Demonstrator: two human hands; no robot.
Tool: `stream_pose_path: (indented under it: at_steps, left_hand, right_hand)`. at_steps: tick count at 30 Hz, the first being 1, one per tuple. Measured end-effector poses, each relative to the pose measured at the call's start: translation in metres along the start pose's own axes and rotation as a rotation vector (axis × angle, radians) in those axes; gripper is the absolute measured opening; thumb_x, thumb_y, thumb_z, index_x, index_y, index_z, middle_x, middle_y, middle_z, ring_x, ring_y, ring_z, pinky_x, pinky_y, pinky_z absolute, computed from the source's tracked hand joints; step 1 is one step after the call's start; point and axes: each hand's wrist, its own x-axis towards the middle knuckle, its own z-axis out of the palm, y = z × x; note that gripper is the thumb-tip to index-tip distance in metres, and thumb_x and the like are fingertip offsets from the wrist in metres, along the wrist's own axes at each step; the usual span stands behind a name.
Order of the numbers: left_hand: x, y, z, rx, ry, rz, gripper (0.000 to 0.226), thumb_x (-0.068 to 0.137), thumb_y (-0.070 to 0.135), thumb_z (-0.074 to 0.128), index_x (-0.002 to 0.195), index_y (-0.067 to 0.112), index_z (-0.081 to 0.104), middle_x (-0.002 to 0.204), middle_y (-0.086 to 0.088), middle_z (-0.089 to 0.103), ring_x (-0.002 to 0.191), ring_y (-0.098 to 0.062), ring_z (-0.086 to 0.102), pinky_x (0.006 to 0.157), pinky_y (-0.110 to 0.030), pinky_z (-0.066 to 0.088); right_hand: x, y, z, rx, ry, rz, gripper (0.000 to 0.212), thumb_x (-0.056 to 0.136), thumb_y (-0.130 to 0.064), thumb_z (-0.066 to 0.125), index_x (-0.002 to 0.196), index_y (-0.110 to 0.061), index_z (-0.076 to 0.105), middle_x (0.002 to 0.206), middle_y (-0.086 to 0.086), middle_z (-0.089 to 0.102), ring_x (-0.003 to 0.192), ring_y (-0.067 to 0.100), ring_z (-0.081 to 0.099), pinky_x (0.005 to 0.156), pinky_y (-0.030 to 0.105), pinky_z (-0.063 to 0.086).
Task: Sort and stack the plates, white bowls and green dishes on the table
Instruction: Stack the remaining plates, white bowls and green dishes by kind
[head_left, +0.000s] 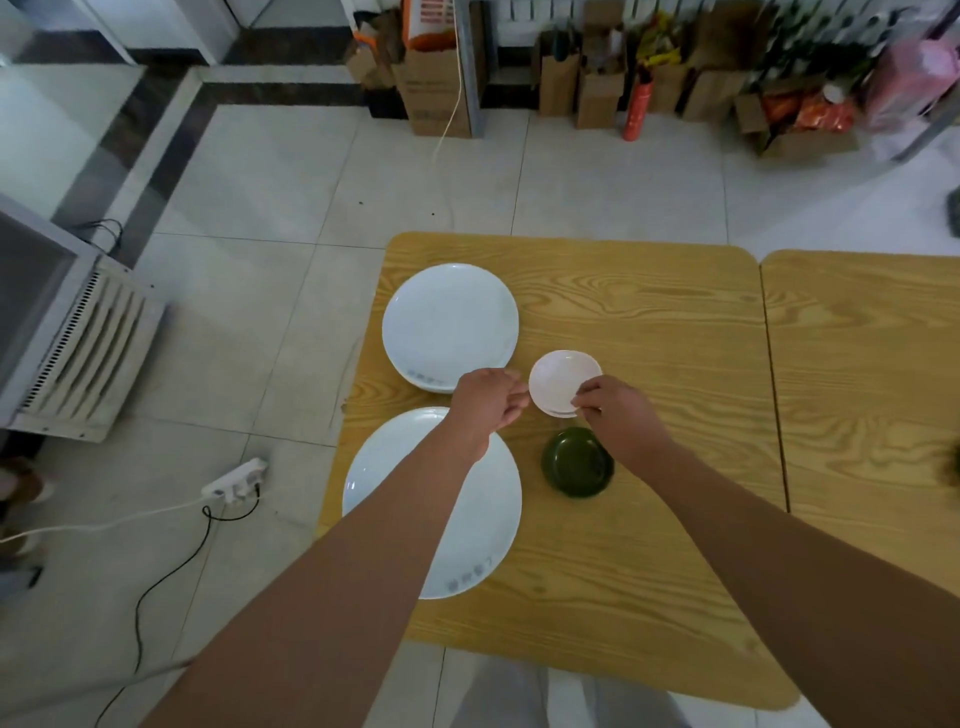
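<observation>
A small white bowl (562, 379) sits on top of another white bowl near the middle of the wooden table (649, 322). My left hand (488, 402) pinches its left rim and my right hand (615, 413) pinches its near right rim. Just in front of the bowls stands a dark green dish (574, 467), partly under my right wrist. A large white plate (451, 325) lies on another plate at the table's far left. A second large white plate (467, 519) lies at the near left, partly hidden by my left forearm.
A second wooden table (862, 374) adjoins on the right. On the floor at left lie a power strip (236, 480) with cables and a grey appliance (67, 332). Cardboard boxes (436, 98) line the far wall.
</observation>
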Motion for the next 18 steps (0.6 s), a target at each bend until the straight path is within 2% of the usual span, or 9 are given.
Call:
stream_pose_path:
  at_steps: [3, 6, 9, 13, 15, 18]
  left_hand:
    - [0.002, 0.0, -0.001, 0.008, -0.005, 0.003, 0.008, 0.097, 0.015, 0.057, 0.094, 0.012, 0.064, 0.104, -0.011, 0.07, 0.097, -0.021, 0.068, 0.091, -0.032, 0.054]
    - [0.003, -0.001, -0.001, 0.018, -0.018, 0.005, 0.01, 0.097, 0.014, 0.055, 0.092, 0.012, 0.063, 0.1, -0.011, 0.068, 0.094, -0.021, 0.065, 0.094, -0.033, 0.053]
    - [0.005, -0.002, -0.001, 0.021, -0.013, 0.004, 0.016, 0.097, 0.012, 0.054, 0.082, 0.013, 0.061, 0.096, -0.012, 0.064, 0.088, -0.02, 0.059, 0.093, -0.032, 0.053]
    - [0.007, -0.005, -0.001, 0.028, -0.002, -0.007, 0.019, 0.097, 0.012, 0.055, 0.079, 0.013, 0.06, 0.096, -0.012, 0.064, 0.088, -0.02, 0.061, 0.09, -0.03, 0.054]
    - [0.007, -0.007, -0.001, 0.042, 0.004, -0.013, 0.018, 0.097, 0.013, 0.056, 0.08, 0.014, 0.061, 0.098, -0.011, 0.066, 0.09, -0.02, 0.064, 0.089, -0.029, 0.054]
    - [0.009, -0.01, 0.0, 0.062, 0.022, -0.02, 0.01, 0.097, 0.017, 0.058, 0.088, 0.016, 0.062, 0.107, -0.011, 0.071, 0.1, -0.021, 0.069, 0.085, -0.027, 0.055]
  right_hand:
    - [-0.003, 0.004, 0.002, 0.023, 0.008, 0.032, 0.029, 0.095, -0.004, 0.051, 0.112, -0.01, 0.074, 0.132, -0.001, 0.061, 0.124, 0.022, 0.053, 0.104, 0.03, 0.041]
    - [-0.011, 0.002, -0.002, 0.228, 0.173, 0.152, 0.029, 0.096, -0.006, 0.051, 0.118, -0.012, 0.069, 0.126, 0.002, 0.06, 0.108, 0.015, 0.056, 0.09, 0.025, 0.041]
    - [-0.008, 0.002, -0.005, 0.348, 0.315, 0.375, 0.032, 0.097, -0.017, 0.054, 0.128, -0.011, 0.06, 0.114, 0.008, 0.064, 0.099, 0.022, 0.061, 0.082, 0.03, 0.044]
    - [0.01, 0.004, -0.001, 0.435, 0.246, 0.518, 0.046, 0.096, -0.039, 0.054, 0.134, -0.013, 0.056, 0.113, 0.011, 0.07, 0.101, 0.03, 0.067, 0.092, 0.045, 0.053]
    - [0.017, 0.002, 0.002, 0.419, 0.22, 0.508, 0.042, 0.096, -0.039, 0.051, 0.131, -0.016, 0.059, 0.112, 0.01, 0.071, 0.101, 0.031, 0.068, 0.092, 0.047, 0.053]
    - [0.024, -0.002, 0.003, 0.366, 0.188, 0.488, 0.034, 0.097, -0.027, 0.05, 0.127, -0.016, 0.062, 0.108, 0.009, 0.072, 0.096, 0.031, 0.069, 0.087, 0.046, 0.056]
